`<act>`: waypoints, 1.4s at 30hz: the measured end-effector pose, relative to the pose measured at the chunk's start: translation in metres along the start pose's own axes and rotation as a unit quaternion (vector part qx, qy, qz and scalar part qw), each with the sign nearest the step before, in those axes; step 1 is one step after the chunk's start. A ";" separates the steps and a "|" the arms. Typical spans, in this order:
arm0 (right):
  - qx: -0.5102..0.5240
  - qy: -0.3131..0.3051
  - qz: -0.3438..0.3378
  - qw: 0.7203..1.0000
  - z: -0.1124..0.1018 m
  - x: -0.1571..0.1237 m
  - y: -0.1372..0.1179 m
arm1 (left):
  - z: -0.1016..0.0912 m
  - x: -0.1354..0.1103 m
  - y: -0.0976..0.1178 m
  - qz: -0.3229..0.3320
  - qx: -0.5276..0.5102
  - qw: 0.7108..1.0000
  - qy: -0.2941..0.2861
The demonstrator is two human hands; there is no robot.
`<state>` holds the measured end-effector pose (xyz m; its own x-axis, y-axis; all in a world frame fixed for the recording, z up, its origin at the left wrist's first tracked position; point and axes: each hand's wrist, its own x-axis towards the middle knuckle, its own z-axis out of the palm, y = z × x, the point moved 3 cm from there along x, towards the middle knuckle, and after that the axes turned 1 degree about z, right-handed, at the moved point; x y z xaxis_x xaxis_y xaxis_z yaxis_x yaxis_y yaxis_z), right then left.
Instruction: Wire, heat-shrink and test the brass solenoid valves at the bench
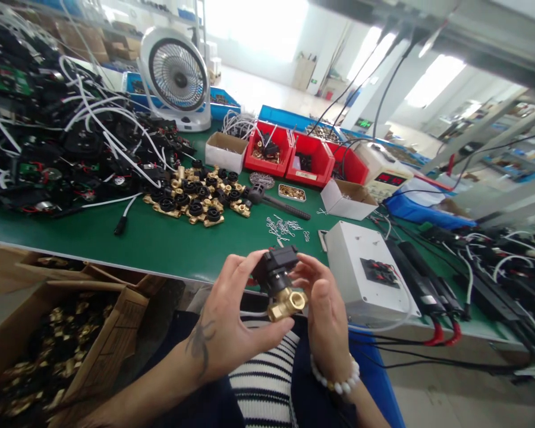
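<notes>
My left hand (pixel 238 309) grips a brass valve (pixel 288 304) with a black housing on top, thumb against the brass body and fingers along the black part. It is tilted, and one round brass opening faces me. My right hand (pixel 323 303) closes in from the other side, its curled fingers at the housing's right edge and its thumb raised off the valve. Part of those fingers is hidden behind the valve. Just beyond lie small metal clips (pixel 283 227) on the green table (pixel 178 246). A pile of brass valve bodies (pixel 198 193) with black caps sits farther left.
Wired black housings (pixel 49 142) heap up at the left, near a fan (pixel 176 77). Red bins (pixel 310 160) and a white carton (pixel 348 199) stand behind. A grey box (pixel 365 273) is close on my right. A black-handled tool (pixel 279 202) lies mid-table. Below left, a cardboard box (pixel 111 321) holds brass parts.
</notes>
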<state>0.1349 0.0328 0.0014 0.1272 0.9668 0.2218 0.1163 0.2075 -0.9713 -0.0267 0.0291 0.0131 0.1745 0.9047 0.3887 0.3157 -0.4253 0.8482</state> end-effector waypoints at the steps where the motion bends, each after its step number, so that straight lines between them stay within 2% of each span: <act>1: -0.013 0.016 -0.009 1.000 0.001 0.001 0.005 | 0.004 -0.002 -0.002 -0.016 -0.017 1.000 -0.014; 6: -0.033 0.087 0.001 0.996 0.008 0.003 0.029 | 0.017 -0.008 -0.012 -0.053 -0.028 0.997 -0.047; 8: -0.129 0.051 -0.011 0.990 0.008 0.018 0.033 | 0.018 -0.004 -0.021 -0.082 -0.019 0.995 -0.045; 11: -0.322 -0.031 -0.019 0.946 0.000 0.064 0.037 | 0.014 0.006 -0.042 -0.130 0.006 0.991 -0.012; 14: -0.409 -0.065 -0.006 0.910 -0.012 0.117 0.044 | 0.012 0.013 -0.060 -0.143 0.033 0.989 0.017; 16: -0.462 -0.106 0.004 0.881 -0.011 0.140 0.050 | 0.012 0.015 -0.065 -0.138 0.043 0.989 0.018; 19: -0.527 -0.165 0.015 0.834 0.003 0.156 0.059 | 0.013 0.016 -0.065 -0.133 0.058 0.989 0.007; 23: -0.583 -0.231 0.030 0.778 0.027 0.161 0.061 | 0.012 0.016 -0.059 -0.138 0.061 0.988 -0.007; 25: -0.598 -0.254 0.042 0.759 0.036 0.164 0.061 | 0.012 0.016 -0.059 -0.136 0.058 0.989 -0.006; 27: -0.600 -0.264 0.053 0.754 0.043 0.167 0.060 | 0.013 0.016 -0.061 -0.133 0.056 0.990 -0.002; 30: -0.577 -0.263 0.059 0.771 0.047 0.171 0.056 | 0.015 0.013 -0.067 -0.130 0.047 0.990 0.009; 34: -0.484 -0.245 0.045 0.839 0.036 0.166 0.037 | 0.016 0.012 -0.070 -0.118 0.015 0.992 0.031; 38: -0.344 -0.235 0.028 0.909 0.016 0.139 0.004 | 0.009 0.013 -0.061 -0.122 -0.012 0.991 0.052; 42: -0.117 -0.210 0.051 0.969 0.004 0.103 -0.029 | 0.000 0.014 -0.043 -0.090 -0.008 0.991 0.097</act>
<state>0.1408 0.1272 0.0518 -0.2564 0.9663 0.0231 0.3504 0.1151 -0.9295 -0.0382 0.0602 -0.0177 -0.0663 0.9543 0.2915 0.3094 -0.2581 0.9153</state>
